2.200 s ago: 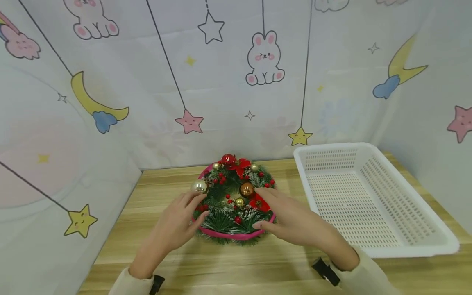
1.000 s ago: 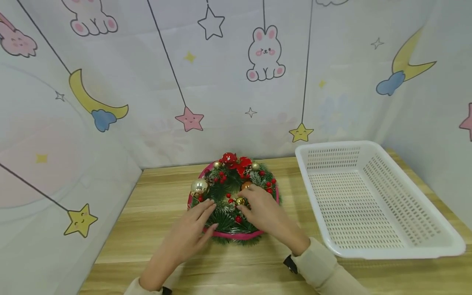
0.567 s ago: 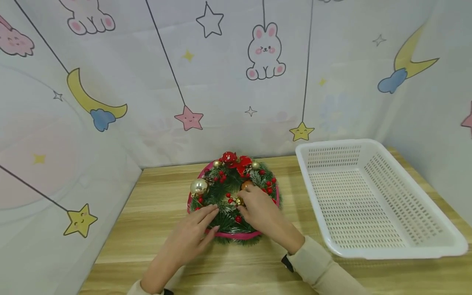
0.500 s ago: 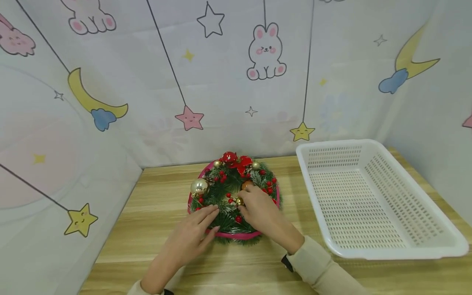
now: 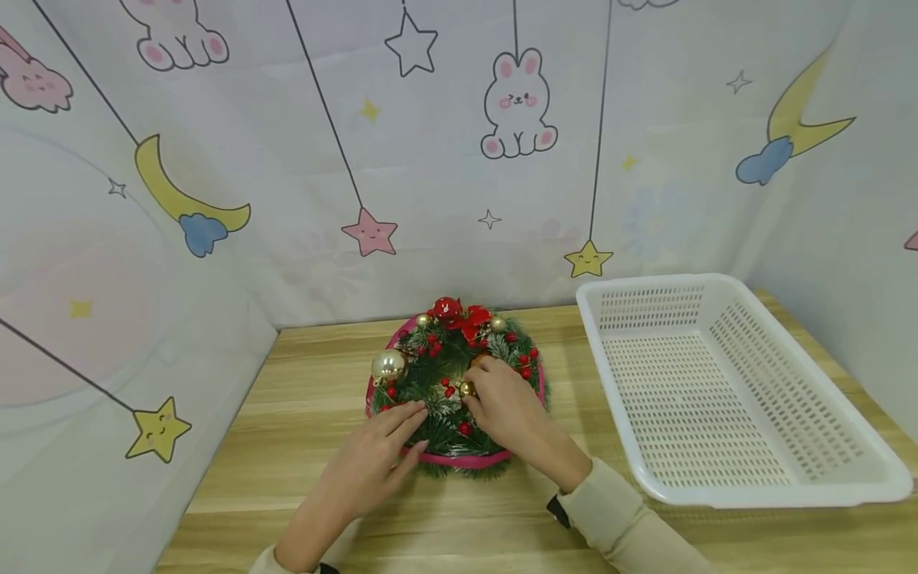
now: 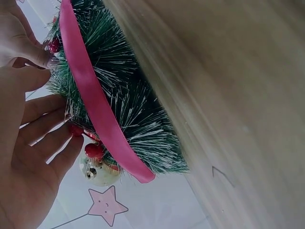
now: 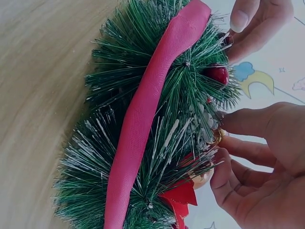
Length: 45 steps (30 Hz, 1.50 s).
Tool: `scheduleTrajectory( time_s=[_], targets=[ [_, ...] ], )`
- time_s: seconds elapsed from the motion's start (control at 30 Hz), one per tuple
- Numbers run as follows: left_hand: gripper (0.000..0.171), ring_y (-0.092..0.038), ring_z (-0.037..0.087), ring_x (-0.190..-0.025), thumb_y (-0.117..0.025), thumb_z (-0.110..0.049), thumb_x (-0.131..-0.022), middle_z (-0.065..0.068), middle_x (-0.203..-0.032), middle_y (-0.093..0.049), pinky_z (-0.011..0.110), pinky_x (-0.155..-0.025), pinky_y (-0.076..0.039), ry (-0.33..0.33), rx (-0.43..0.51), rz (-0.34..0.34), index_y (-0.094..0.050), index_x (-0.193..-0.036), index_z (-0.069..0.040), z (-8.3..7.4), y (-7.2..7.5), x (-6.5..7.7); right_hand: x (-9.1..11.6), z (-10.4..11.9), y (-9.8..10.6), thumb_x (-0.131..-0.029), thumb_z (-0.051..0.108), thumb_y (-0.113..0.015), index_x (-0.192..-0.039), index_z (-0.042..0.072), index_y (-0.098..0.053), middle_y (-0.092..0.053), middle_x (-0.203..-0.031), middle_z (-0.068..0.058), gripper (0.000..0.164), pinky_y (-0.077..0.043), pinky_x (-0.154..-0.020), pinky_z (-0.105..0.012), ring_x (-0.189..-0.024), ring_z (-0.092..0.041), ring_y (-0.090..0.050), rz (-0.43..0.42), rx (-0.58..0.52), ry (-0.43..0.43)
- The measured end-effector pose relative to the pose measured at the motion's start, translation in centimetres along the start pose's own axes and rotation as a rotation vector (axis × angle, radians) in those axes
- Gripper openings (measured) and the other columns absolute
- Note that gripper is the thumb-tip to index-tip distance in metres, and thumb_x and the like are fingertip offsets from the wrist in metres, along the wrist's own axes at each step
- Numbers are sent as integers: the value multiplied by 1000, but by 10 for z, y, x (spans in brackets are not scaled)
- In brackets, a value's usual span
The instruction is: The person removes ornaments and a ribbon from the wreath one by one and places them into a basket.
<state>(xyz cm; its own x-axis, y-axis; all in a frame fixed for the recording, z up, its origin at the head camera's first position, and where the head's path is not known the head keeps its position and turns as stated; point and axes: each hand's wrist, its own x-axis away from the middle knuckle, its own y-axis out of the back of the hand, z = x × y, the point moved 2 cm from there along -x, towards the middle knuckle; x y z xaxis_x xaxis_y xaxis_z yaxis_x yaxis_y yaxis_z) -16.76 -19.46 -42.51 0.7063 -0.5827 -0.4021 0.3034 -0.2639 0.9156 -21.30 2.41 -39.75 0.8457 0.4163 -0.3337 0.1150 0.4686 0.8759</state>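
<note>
While wreath [image 5: 448, 431] lies beneath, left fingers [image 5: 402, 414] spread, right fingers [image 7: 250, 150] (curled) pinching gold bauble [image 5: 468, 389].

The left forearm [image 5: 310, 520] and the right forearm [image 5: 565, 464] reached forward and inward, the left hand [image 5: 369, 458] holding its fingers [image 5: 402, 415] nearly straight and its thumb [image 5: 407, 465] spread apart, while the right hand [image 5: 506, 406], slightly farther forward, bent its fingers toward its thumb in a pinch.
</note>
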Motion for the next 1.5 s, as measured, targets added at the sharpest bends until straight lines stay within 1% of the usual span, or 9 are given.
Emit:
scheduleTrajectory(
  time_s=[0.23,0.53,0.7,0.8,0.97,1.2,1.37,1.5],
  targets=[
    [44,-70,25,-127,-76,-30,-98,7,-141,-71,43,-105,-60,-3,-4,2,-71,-136,-8,0,-1,0,-2,1,0,-95,12,-79,-112,1,-77,-72,-113,-13,20,-63,-81,-37,-98,-25,-69,-8,-31,-11],
    [44,-71,25,-126,-77,-30,-98,9,-140,-71,43,-104,-61,-6,-7,-4,-72,-135,-7,-1,-1,0,-7,3,-2,-96,15,-78,-113,3,-77,-70,-103,-9,21,-59,-71,-32,-85,-21,-64,-10,-10,-19],
    [44,-71,25,-126,-77,-29,-97,8,-140,-71,42,-104,-61,-12,-13,-13,-72,-135,-7,-3,0,0,-9,3,-4,-95,16,-79,-114,4,-77,-69,-102,-8,22,-58,-69,-31,-84,-20,-63,-20,1,-35],
    [44,-70,25,-127,-77,-30,-97,8,-141,-71,42,-105,-60,-6,-14,-5,-72,-135,-7,-3,0,0,-10,3,-3,-95,16,-79,-116,3,-77,-69,-103,-8,24,-59,-70,-30,-85,-19,-64,-25,-2,-46],
    [44,-70,25,-127,-77,-30,-98,8,-140,-71,43,-106,-60,2,-13,4,-72,-135,-7,-3,1,0,-11,4,1,-95,15,-80,-116,2,-77,-70,-105,-10,25,-61,-73,-32,-88,-21,-66,-60,-11,-41],
    [43,-70,25,-126,-77,-30,-97,8,-138,-72,44,-107,-59,-4,-19,-16,-72,-134,-7,-4,1,-2,-10,7,11,-94,17,-81,-113,3,-77,-70,-104,-8,23,-61,-71,-31,-87,-19,-65,-119,-18,-41],
    [44,-70,26,-125,-77,-30,-97,8,-137,-72,44,-107,-59,-8,-29,-28,-72,-134,-7,-4,2,-4,-9,10,20,-93,18,-82,-110,4,-75,-69,-101,-8,22,-58,-66,-29,-81,-17,-64,-163,-18,-36],
    [45,-70,27,-124,-77,-29,-97,10,-136,-72,45,-106,-59,-15,-33,-43,-70,-135,-6,-4,2,-6,-6,14,27,-94,20,-81,-111,4,-75,-71,-101,-9,24,-56,-63,-27,-76,-16,-63,-177,-42,-61]
  ],
)
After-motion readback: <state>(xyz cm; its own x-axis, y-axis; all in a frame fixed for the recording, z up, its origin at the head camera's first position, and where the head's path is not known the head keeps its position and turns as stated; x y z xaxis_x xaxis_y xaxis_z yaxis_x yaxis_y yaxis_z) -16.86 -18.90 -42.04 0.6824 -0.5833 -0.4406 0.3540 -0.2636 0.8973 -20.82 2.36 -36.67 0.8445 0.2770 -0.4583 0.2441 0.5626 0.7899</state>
